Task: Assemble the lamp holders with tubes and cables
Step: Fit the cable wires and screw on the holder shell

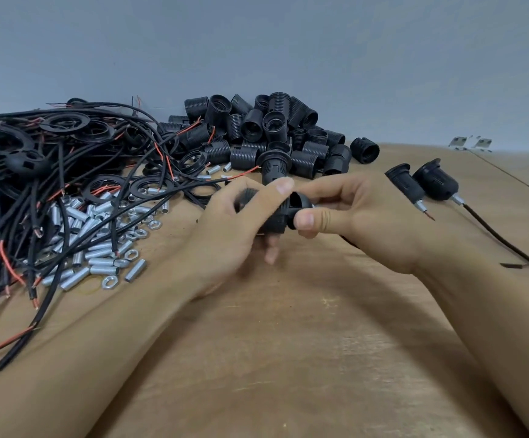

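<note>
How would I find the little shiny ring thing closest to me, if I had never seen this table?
Start at the big tangle of black cables on the left of the wooden table. Along its near edge lies a scatter of silver tubes and nuts. The nut you want is the nearest of them, lying flat by itself on bare wood: a short ring with a hole, not a long tube.

Head-worn view, forward and down, close over the wooden table [288,358].
</note>
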`<state>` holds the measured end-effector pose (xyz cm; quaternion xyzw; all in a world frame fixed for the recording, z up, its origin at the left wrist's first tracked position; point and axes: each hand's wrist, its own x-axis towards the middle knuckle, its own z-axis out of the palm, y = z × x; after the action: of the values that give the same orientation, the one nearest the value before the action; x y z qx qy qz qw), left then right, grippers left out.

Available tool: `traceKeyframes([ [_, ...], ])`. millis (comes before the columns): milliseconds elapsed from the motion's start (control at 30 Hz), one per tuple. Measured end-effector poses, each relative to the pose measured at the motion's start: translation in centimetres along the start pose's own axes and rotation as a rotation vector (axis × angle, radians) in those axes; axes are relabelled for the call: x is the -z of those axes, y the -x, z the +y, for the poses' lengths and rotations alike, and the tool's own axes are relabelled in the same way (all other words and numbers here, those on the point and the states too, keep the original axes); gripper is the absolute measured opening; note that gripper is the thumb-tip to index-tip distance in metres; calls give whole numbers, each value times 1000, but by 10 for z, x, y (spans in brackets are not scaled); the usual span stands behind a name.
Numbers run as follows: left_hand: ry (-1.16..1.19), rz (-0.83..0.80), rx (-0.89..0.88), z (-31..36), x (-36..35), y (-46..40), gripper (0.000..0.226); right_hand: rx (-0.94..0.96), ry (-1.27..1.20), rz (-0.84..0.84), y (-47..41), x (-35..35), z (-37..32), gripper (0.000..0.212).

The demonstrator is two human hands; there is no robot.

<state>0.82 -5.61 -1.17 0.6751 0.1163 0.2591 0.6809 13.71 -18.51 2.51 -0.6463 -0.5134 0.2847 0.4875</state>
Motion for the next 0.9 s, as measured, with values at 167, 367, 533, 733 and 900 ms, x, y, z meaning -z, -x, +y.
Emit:
traceKeyframes([
  [167,-541,184,-235,-7,3,4,54,-66,-44,-8,-1,-6,2,34],
  [367,-500,228,-99,-8,2,0,53,-97,-31,-6,0,-10,0,29],
  [533,-565,292,-163,-9,-1,3,56,-112,-45,7,-2,-14,2,22],
  [733,-610,357,-175,-10,-3,10,72,-83,12,45,0,-20,-1,28],
  [900,-636,363,-267,-11,-4,12,78,-31,46,97,3,-25,-2,39],
])
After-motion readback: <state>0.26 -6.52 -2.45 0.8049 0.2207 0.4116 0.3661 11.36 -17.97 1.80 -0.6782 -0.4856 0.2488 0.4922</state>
